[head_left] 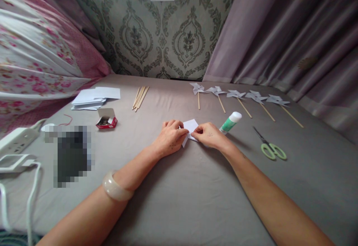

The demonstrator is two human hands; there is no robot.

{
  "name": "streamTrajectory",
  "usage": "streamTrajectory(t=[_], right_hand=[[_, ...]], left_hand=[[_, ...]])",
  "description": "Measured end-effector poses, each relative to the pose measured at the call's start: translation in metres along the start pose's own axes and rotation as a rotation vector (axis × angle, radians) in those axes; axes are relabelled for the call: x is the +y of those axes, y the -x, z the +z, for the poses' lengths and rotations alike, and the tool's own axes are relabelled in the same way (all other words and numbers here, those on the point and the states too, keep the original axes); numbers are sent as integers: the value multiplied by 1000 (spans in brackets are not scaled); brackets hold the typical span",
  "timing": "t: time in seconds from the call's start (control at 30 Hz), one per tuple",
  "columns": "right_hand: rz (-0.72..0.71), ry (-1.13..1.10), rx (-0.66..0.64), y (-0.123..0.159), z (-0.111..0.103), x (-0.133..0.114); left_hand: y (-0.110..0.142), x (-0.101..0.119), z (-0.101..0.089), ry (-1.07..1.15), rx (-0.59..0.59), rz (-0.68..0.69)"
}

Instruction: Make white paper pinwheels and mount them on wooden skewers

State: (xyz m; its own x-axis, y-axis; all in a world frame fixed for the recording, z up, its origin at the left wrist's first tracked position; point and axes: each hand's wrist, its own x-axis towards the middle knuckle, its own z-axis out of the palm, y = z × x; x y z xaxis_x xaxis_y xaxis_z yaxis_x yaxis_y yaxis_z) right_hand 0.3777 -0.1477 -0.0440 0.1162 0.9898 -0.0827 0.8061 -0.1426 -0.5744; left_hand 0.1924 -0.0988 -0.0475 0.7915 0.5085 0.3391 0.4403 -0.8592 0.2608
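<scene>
A small white piece of paper [191, 125], partly folded, lies at the middle of the cloth-covered surface between my two hands. My left hand [172, 137] pinches its left side with thumb and fingers. From the other side my right hand [207, 134] grips the paper's right part, fingertips close to those of the left. The fingers hide much of the folds. Just behind my right hand stands a glue stick [231, 122] with a white cap and green label. Scissors [269, 147] with light green handles lie farther right.
Several paper pinwheels [236, 94] on wooden sticks lie in a row at the back right. A bundle of sticks [140, 98], a paper stack [93, 97] and an open red box of small metal pieces [106, 121] sit left. A power strip [18, 141] with white cables is at the left edge.
</scene>
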Motion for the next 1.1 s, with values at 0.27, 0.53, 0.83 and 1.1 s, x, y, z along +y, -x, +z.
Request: streamTrajectory(t=[0.27, 0.53, 0.83, 1.1], right_hand=[[27, 4, 16, 1, 0, -3], [52, 46, 5, 2, -2, -8], [26, 73, 39, 5, 0, -8], [-6, -205, 311, 10, -9, 2]], left_hand=[[0, 4, -4, -11, -54, 23], [1, 6, -3, -39, -58, 44], [1, 6, -4, -43, -59, 53], [1, 8, -3, -37, -41, 50]])
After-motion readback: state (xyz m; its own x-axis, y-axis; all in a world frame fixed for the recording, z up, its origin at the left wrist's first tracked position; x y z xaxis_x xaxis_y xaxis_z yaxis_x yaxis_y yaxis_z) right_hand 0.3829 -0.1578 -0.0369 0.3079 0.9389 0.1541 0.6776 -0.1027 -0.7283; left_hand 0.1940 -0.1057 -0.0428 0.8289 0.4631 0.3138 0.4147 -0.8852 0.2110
